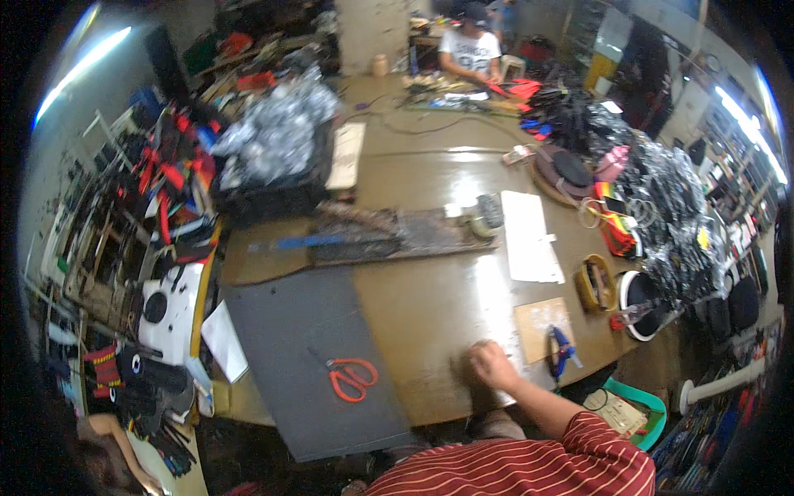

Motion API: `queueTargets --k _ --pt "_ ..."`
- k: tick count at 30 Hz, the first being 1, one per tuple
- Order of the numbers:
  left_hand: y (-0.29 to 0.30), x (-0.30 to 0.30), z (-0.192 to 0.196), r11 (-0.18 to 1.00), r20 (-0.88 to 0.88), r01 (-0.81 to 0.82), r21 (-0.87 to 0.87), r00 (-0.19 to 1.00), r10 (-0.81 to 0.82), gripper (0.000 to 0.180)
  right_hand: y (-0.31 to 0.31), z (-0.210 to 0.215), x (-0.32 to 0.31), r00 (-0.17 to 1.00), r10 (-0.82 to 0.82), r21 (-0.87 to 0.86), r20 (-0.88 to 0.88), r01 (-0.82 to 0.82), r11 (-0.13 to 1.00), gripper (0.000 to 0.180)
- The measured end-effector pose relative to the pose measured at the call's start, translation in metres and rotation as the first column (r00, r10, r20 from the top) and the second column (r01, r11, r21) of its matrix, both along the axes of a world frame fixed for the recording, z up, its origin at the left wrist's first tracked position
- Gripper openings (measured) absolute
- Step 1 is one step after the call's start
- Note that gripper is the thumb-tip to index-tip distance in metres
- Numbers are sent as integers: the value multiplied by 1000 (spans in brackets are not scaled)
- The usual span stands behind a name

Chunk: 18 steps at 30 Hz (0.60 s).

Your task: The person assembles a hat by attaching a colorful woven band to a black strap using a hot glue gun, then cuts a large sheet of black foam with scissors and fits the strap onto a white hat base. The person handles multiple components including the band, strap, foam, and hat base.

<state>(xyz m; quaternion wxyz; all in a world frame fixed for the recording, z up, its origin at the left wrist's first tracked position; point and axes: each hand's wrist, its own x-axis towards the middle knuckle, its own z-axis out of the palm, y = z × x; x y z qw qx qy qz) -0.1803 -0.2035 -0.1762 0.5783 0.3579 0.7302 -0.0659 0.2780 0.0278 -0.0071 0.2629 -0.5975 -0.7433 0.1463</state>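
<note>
My right hand point(494, 365) is at the near edge of the brown table point(430, 331), its fingers curled in. Whatever they may hold is hidden. To the right of it lie a tan board point(542, 324) and a blue glue gun point(562, 350). Orange-handled scissors point(353, 380) rest on a dark grey sheet point(306, 331) to the left. My left hand is out of the picture.
Farther back are a dark worn board point(430, 236), a tape roll in a dispenser point(484, 217) and white paper sheets point(528, 236). A yellow oval container point(597, 283) stands at the right. Plastic-wrapped bundles point(277, 124) flank the table; another person point(471, 51) sits at its far end.
</note>
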Motion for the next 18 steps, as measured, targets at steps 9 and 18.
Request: queueTargets --k 9,18 --pt "-8 4 -48 984 32 -171 48 985 170 44 -7 -40 6 955 50 -34 293 -42 999 46" --pt "25 21 -62 987 62 -140 81 989 136 42 -4 -38 5 953 40 -56 300 -24 998 45"
